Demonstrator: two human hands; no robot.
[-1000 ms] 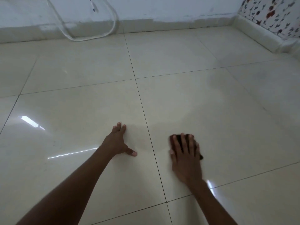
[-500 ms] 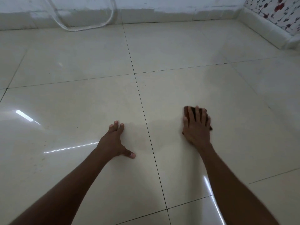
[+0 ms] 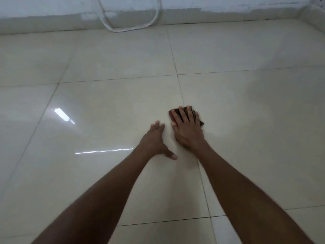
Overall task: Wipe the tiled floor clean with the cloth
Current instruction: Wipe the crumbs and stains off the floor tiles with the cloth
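My right hand (image 3: 188, 129) lies flat, fingers spread, pressing a small dark cloth (image 3: 198, 117) onto the glossy cream tiled floor (image 3: 114, 106). Only the cloth's edges show around my fingers, right on a grout line. My left hand (image 3: 156, 141) rests flat on the tile just left of it, fingers together and thumb out, holding nothing. The two hands nearly touch. A duller, damp-looking patch spreads across the tile to the right of the cloth.
A white wall with a grey skirting (image 3: 228, 14) closes off the far side. A loop of clear hose (image 3: 130, 29) lies against it at the back. A raised ledge (image 3: 314, 14) runs along the far right corner.
My right hand has slid the cloth forward and then leftward, ending beside my left hand on the grout line. The left hand stays planted. The camera view has shifted leftward.
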